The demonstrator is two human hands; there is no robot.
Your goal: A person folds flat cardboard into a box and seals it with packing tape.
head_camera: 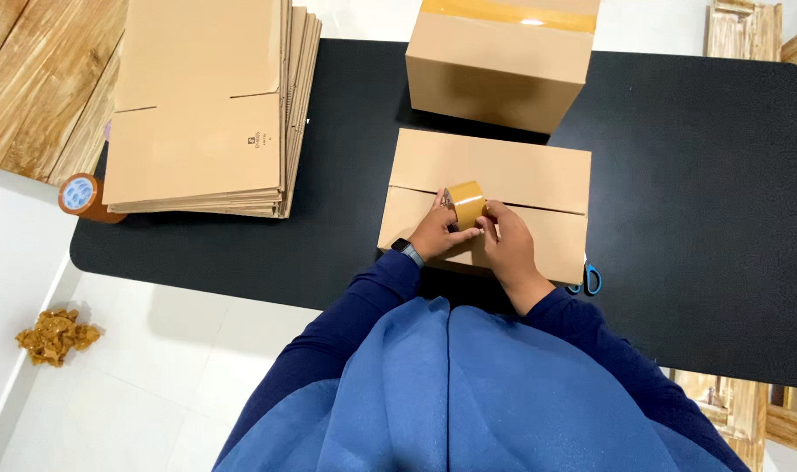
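Both hands hold a brown tape roll (467,204) on top of a closed cardboard box (521,170), right at the line where its two flaps meet. The left hand (437,234) has its fingers wrapped on the left side of the tape roll, and the right hand (507,243) has its fingers pinched on the right side. The cardboard box sits on a black table (713,192). Behind the cardboard box stands a taped box (500,65). To its left lies a stack of flat boxes (202,109), with another tape roll (82,196) past the stack at the table's edge. Blue scissors (590,280) peek out by its right front corner.
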